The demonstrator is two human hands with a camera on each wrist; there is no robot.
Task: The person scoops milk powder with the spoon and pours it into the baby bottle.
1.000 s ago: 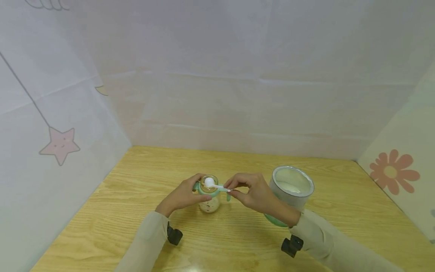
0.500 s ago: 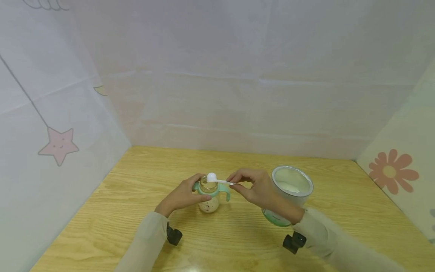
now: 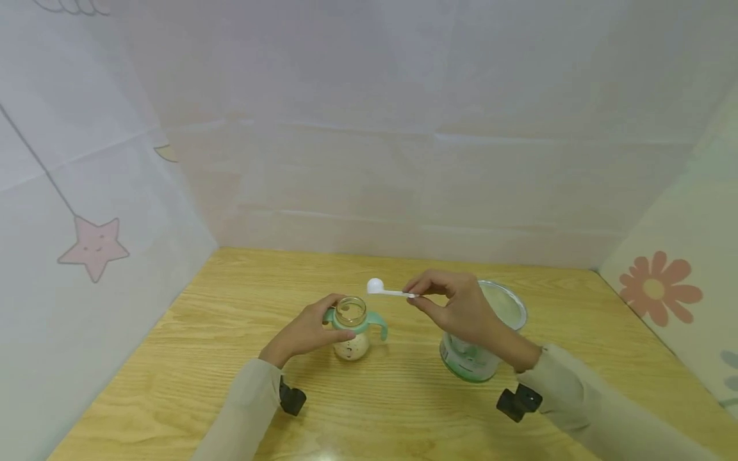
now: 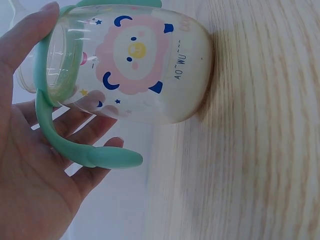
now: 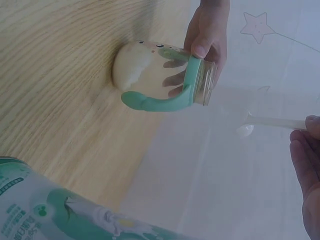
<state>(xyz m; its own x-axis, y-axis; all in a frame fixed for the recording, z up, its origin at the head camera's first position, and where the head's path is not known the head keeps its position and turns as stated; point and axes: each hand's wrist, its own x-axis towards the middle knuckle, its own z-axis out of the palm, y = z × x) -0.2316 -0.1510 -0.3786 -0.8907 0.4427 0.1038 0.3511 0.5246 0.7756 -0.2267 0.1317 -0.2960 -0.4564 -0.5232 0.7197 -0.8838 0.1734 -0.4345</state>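
Note:
A clear baby bottle (image 3: 353,349) with a green collar and two green handles stands upright and uncapped on the table. My left hand (image 3: 305,331) holds it near the neck, its thumb on the near side and fingers spread behind. Pale contents lie in the bottom, below a printed pink animal in the left wrist view. Up and to the right of the bottle's mouth, a white measuring scoop (image 3: 375,286) is in the air. My right hand (image 3: 455,306) pinches the end of its handle between thumb and fingers. The right wrist view shows the scoop (image 5: 245,130) apart from the bottle.
An open milk powder can (image 3: 469,362), white and green, stands on the right, partly behind my right hand and forearm. Light fabric walls (image 3: 357,160) with a printed star and flower enclose the wooden table (image 3: 369,410) at the back and sides.
My right hand has lifted the scoop from over the bottle's mouth, up and to the right toward the can. My left hand keeps its hold and the bottle stays in place.

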